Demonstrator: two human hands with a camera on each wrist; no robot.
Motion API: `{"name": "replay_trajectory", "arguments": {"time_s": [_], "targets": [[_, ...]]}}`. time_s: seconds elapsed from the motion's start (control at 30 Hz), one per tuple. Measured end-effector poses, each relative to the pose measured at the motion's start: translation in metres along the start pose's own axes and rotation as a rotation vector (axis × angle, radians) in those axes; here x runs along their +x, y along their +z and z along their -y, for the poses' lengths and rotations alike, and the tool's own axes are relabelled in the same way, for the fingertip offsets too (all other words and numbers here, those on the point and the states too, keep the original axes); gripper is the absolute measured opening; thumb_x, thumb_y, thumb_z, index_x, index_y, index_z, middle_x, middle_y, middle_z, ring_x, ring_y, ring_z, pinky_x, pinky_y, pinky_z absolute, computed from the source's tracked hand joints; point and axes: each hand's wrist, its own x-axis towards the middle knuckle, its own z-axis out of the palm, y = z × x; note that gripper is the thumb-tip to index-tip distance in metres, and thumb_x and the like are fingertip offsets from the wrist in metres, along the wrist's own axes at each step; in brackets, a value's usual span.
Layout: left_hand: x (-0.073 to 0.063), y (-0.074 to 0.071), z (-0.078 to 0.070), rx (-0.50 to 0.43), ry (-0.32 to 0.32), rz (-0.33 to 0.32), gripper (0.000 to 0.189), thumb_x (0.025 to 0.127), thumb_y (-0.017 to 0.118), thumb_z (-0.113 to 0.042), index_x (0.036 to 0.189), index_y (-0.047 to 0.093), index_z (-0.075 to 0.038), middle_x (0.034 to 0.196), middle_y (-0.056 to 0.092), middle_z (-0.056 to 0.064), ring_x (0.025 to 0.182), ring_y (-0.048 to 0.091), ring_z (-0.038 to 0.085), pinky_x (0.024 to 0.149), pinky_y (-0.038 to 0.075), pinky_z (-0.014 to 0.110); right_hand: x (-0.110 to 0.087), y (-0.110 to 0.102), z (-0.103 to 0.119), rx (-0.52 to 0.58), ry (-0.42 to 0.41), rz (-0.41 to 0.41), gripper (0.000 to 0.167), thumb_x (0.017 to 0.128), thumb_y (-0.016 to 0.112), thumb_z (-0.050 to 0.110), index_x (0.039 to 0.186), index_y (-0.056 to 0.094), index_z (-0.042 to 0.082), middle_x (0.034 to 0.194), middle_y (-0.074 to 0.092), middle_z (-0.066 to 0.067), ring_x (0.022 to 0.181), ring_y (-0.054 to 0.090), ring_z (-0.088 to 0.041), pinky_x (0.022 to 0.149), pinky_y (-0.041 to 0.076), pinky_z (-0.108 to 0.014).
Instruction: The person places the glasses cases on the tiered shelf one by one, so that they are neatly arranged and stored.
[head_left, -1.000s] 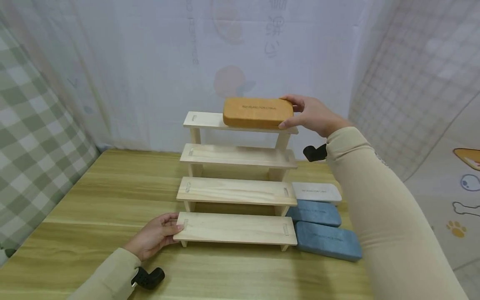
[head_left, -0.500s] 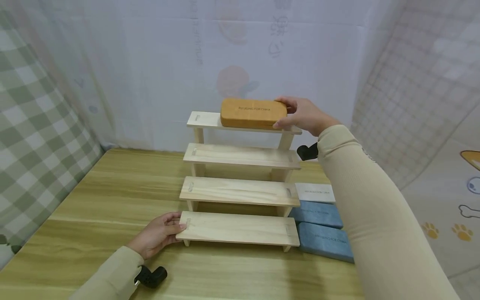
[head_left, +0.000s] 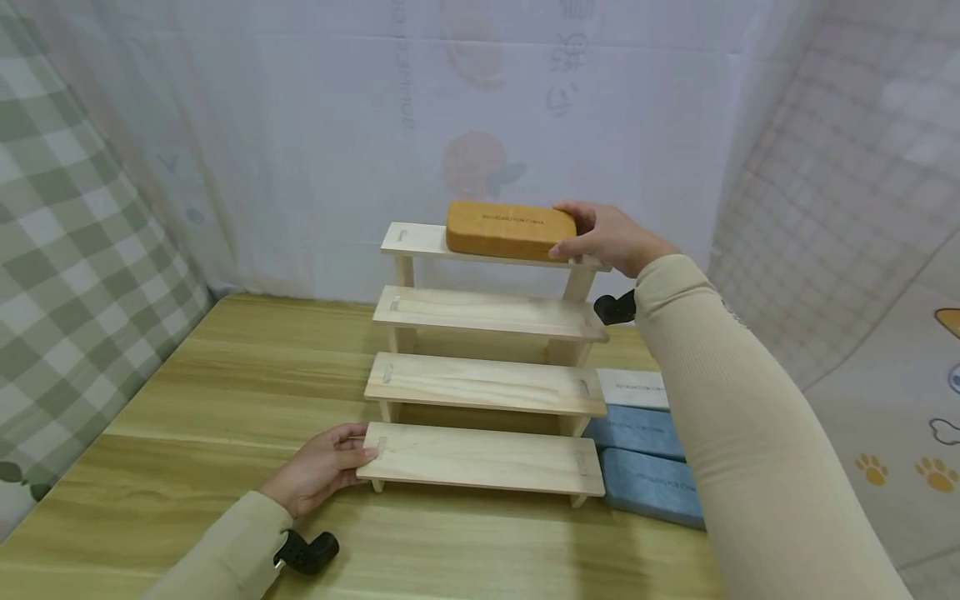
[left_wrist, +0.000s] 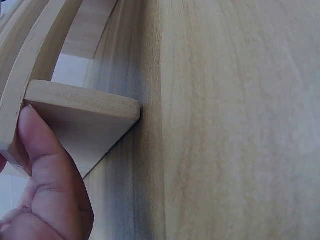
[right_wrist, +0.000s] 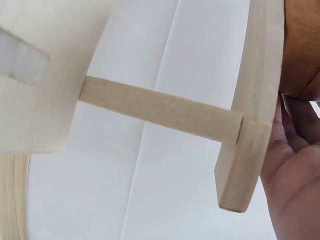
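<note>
A pale wooden stepped rack (head_left: pixel 487 383) with several shelves stands in the middle of the head view. On its top shelf lies an orange-brown glasses case (head_left: pixel 510 230) with printed lettering. My right hand (head_left: pixel 611 237) holds the case by its right end, thumb in front and fingers behind. In the right wrist view the case (right_wrist: pixel 302 47) sits against the shelf's upper face beside my fingers. My left hand (head_left: pixel 322 468) pinches the left end of the lowest shelf, thumb on top. The left wrist view shows a finger (left_wrist: pixel 40 132) under that shelf, near the support leg (left_wrist: pixel 85 105).
Right of the rack lie two blue cases (head_left: pixel 651 485) and a white case (head_left: pixel 632 388), partly hidden by the right sleeve (head_left: pixel 735 400). The wood-grain table (head_left: pixel 247 375) is bordered by a white curtain (head_left: pixel 315 150) behind and a green checked cloth (head_left: pixel 82 217) at left.
The orange-brown case has shifted slightly left along the top shelf and settled a little lower, with my right hand still holding it. My left hand keeps its grip. The whole view has drifted slightly.
</note>
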Motion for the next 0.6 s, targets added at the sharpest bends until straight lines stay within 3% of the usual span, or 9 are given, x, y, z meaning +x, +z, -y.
{"name": "replay_trajectory", "arguments": {"time_s": [0.37,0.6], "targets": [[-0.0002,0.0014,0.002,-0.006,-0.002,0.011,0.062,0.097,0.053,-0.003,0.143,0.017,0.018,0.11,0.055,0.012,0.09,0.06,0.015,0.076,0.052,0.03,0.0036,-0.0005,-0.0006,-0.031,0.042,-0.005,0.081,0.088,0.066,0.008,0.155,0.02,0.012,0.151,0.034,-0.011,0.123,0.039,-0.021,0.086,0.04,-0.023],[0.0,0.0018,0.0019,-0.01,0.007,0.023,0.063,0.097,0.054,-0.004,0.143,0.017,0.018,0.111,0.056,0.012,0.091,0.061,0.015,0.078,0.053,0.03,0.0047,-0.0013,0.0029,-0.052,0.05,0.013,0.083,0.088,0.063,0.007,0.156,0.016,0.012,0.154,0.028,-0.013,0.132,0.033,-0.025,0.108,0.031,-0.037]]}}
